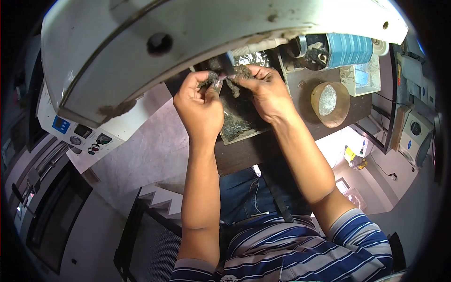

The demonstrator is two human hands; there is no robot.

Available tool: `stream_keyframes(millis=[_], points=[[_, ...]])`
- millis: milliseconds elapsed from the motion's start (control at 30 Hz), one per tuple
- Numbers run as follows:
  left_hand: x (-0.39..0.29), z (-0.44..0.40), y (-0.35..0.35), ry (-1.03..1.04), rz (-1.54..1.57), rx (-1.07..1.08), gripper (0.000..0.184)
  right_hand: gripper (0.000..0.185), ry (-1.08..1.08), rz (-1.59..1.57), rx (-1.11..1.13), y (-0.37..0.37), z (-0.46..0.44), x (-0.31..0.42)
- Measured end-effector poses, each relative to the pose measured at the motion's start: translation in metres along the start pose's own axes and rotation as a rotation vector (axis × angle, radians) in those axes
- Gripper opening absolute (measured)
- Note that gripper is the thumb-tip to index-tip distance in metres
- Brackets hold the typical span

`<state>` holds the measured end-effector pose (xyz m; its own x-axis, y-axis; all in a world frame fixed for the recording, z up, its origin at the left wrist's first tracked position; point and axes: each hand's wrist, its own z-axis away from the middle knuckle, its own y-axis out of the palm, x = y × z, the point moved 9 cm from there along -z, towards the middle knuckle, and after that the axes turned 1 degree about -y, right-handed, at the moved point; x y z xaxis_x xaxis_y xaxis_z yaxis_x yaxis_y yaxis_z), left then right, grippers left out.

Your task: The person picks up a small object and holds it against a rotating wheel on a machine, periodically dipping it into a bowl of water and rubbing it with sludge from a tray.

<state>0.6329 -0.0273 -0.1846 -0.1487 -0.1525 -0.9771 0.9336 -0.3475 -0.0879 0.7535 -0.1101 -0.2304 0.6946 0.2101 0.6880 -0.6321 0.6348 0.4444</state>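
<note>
My left hand [201, 101] is closed in a pinch, its fingertips smeared with wet grey paste. My right hand [268, 94] is closed opposite it, with the same grey paste [235, 87] on and hanging below its fingers. Between the fingertips of both hands is a small, partly pinkish piece [222, 77], mostly covered by fingers and paste; its kind cannot be made out. Just behind the fingertips a narrow blue part [229, 57] shows. Both hands are above a shallow tray [230, 139] that holds wet dark grey slurry.
A large pale curved hood [188, 28] overhangs the tray. To the right are a blue ribbed motor [350, 49], a round tan bowl [342, 113] with pale grey material, and a white box [371, 87]. At left stands a white control panel [110, 136] with buttons and a gauge.
</note>
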Motion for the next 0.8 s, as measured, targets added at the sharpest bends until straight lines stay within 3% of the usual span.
stream_keyframes(millis=[133,433,800], points=[[0.003,0.004,-0.002,0.022,0.131,-0.024,0.022,0.007,-0.034,0.065,0.008,0.007,0.007,0.009],[-0.005,-0.001,0.003,-0.057,-0.034,0.003,0.021,0.014,0.047,-0.098,-0.020,0.001,0.005,0.000],[-0.011,-0.001,0.003,-0.020,-0.019,-0.003,0.019,0.011,-0.035,0.068,-0.013,-0.001,0.003,0.008]])
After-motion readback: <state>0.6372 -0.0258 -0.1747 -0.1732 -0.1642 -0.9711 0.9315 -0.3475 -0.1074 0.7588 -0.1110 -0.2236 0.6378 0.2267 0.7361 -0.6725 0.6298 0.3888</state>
